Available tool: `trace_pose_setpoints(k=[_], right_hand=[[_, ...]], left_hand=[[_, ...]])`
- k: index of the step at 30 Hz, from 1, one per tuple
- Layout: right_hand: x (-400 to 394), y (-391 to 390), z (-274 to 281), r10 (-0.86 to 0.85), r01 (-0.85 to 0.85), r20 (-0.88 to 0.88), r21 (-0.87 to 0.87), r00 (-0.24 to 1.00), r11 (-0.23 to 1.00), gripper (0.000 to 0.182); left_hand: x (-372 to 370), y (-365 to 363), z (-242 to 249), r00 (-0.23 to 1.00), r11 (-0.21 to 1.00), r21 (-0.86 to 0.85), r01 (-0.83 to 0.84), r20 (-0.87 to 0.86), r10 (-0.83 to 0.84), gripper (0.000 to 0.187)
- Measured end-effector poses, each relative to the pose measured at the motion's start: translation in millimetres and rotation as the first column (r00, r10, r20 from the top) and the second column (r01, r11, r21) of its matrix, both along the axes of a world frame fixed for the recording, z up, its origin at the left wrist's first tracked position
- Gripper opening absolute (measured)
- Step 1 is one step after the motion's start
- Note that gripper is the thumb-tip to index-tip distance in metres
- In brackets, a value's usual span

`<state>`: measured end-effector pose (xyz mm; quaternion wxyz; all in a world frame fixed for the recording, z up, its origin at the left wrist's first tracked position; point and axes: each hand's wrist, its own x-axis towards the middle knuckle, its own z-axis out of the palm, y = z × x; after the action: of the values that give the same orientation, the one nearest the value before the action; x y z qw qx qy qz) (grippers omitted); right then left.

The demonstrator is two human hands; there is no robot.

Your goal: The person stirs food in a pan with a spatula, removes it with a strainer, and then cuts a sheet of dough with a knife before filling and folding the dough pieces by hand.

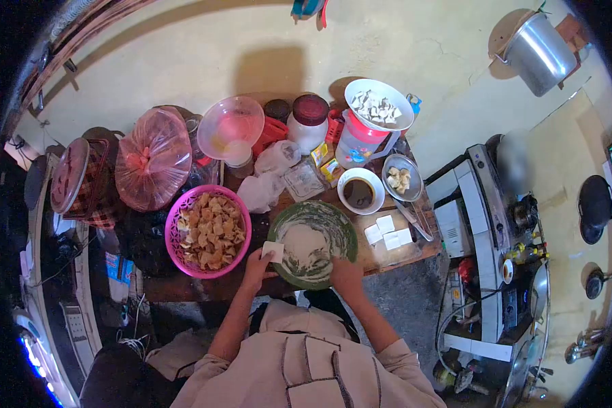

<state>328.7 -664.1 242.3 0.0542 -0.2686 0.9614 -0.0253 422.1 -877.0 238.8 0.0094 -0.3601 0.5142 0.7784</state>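
Observation:
My left hand (255, 267) pinches a flat white square piece (273, 251) at the left rim of a green bowl (352, 234). Pale, thick flour paste (304, 245) lies in the bowl and is smeared up its sides. My right hand (347, 273) is at the bowl's lower right rim; its fingers are blurred and partly hidden. Several similar white squares (391, 239) rest on the board to the right, beside a knife (408, 216). Just left of my left hand, a pink basket (172, 255) holds many brown fried pieces (211, 231).
Behind the bowl stand a white bowl of dark liquid (358, 193), a metal dish of pale pieces (399, 179) and a jug (355, 144) topped by a bowl of white pieces (379, 107). A tied pink bag (155, 160) sits at left. A stove (484, 178) stands at right.

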Motion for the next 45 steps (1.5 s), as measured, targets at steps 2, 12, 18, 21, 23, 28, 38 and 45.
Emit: trace_pose_setpoints(k=[2,12,18,21,23,28,38,45], right_hand=[[12,-3,-1,0.079,-0.078,0.041,-0.019,0.996,0.997,0.011],[-36,3,32,0.126,0.003,0.576,-0.218,0.807,0.976,0.026],[-53,14,90,0.138,0.117,0.628,-0.347,0.766,0.93,0.023],[-58,20,102,0.236,0.167,0.649,-0.495,0.724,0.853,0.021],[-61,24,93,0.26,0.202,0.664,-0.534,0.701,0.821,0.02],[-55,30,72,0.313,0.277,0.645,-0.645,0.697,0.712,0.022],[-37,31,48,0.349,0.189,0.502,-0.744,0.791,0.641,0.027],[-18,39,38,0.174,0.229,0.474,-0.674,0.863,0.703,0.025]], left_hand=[[0,0,-2,1.0,1.0,-0.017,0.005,0.009,-0.005,0.027],[-2,-1,-12,0.99,0.682,-0.726,0.095,0.0,-0.138,0.022],[5,16,20,0.978,0.202,-0.979,-0.007,-0.049,-0.204,0.017],[-6,19,17,0.975,0.792,-0.596,0.13,-0.068,-0.211,0.02],[-15,21,16,0.975,0.981,-0.092,0.169,-0.128,-0.18,0.023],[-32,23,30,0.949,0.888,0.381,0.258,-0.273,-0.158,0.03],[-31,24,32,0.95,0.8,0.562,0.21,-0.309,-0.032,0.027],[-32,34,1,0.97,0.826,0.562,-0.037,-0.179,0.165,0.029]])
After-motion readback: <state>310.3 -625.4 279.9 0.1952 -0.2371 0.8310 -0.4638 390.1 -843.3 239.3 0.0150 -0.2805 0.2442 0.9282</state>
